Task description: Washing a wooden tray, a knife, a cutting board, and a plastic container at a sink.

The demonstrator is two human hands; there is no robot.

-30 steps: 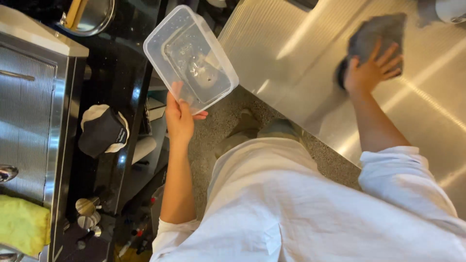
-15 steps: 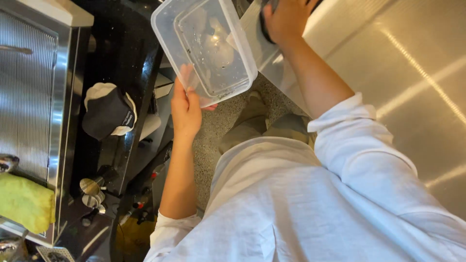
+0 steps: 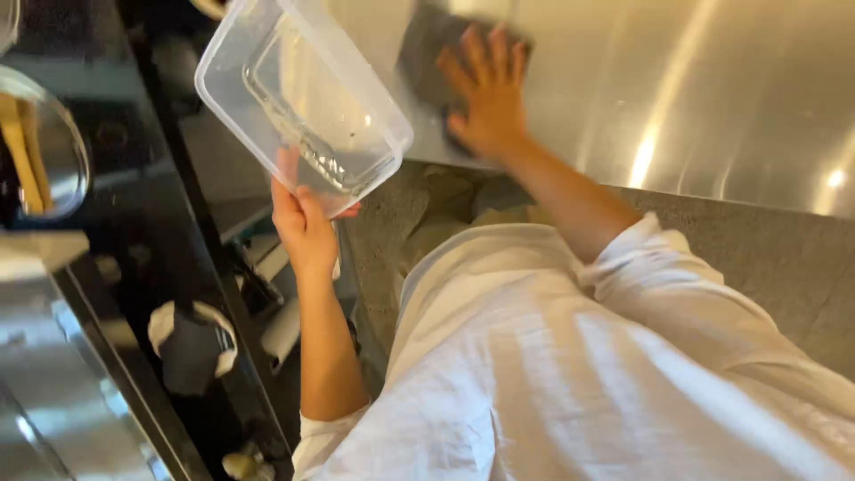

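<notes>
Container (image 3: 303, 98): clear, rectangular, empty, tilted.

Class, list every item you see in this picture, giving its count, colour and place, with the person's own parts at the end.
Plastic container: one, clear, empty, held up at upper left.
Cloth: one, dark grey, flat on the counter under the right hand.
Steel counter: one, silver, top right.
Floor: speckled grey, below the counter edge.
White garment: one, lower middle.
Left hand: grips the container's near end.
Right hand: spread flat on the cloth.
</notes>
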